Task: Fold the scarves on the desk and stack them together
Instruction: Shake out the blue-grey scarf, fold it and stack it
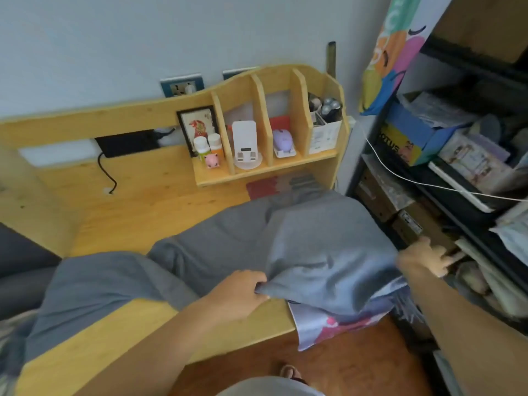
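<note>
Along the desk's (160, 204) front edge, toward its right corner, the left hand (240, 292) pinches a grey scarf (323, 244) and the right hand (425, 260) grips its far end, lifting it. This looks like an early fold; next, the held edge should go over the flat part, corners matched. Behind, a cubby shelf (265, 172) holds two bottles (208, 145), a white charger (245, 144), a purple mouse (283, 140).

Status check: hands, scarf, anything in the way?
Left hand pinching the grey scarf edge; right hand gripping its far edge. Scarf lifted, mid-fold, partly overhanging the desk. Patterned cloth underneath.
</note>
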The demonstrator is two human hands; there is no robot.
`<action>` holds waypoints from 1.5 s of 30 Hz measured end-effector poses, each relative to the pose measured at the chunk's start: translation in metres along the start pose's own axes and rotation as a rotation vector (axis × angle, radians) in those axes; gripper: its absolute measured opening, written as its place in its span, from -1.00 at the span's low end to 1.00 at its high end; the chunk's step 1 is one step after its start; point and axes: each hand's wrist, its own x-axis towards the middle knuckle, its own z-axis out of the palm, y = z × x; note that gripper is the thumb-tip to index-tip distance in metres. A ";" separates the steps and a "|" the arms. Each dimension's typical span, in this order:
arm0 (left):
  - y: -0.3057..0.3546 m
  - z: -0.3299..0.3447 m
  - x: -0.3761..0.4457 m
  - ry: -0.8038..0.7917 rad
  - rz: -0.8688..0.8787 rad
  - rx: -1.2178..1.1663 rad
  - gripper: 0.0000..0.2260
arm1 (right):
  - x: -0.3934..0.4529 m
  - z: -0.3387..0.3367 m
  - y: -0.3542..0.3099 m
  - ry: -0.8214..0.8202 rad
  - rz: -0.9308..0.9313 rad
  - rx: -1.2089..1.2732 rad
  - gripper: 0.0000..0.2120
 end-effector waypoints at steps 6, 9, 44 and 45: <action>0.015 0.030 0.003 0.244 0.012 -0.062 -0.89 | -0.164 0.047 -0.043 -0.659 -1.150 0.084 -0.18; 0.006 0.040 -0.004 0.349 -0.027 -0.149 -0.89 | -0.190 0.067 -0.053 -0.491 -1.248 0.127 -0.43; -0.225 -0.058 -0.157 0.109 -0.252 -0.120 -0.76 | -0.350 0.031 -0.181 -0.254 -1.185 0.304 -0.64; -0.247 -0.052 -0.167 0.057 -0.293 -0.112 -0.74 | -0.349 0.027 -0.183 -0.232 -1.140 0.322 -0.63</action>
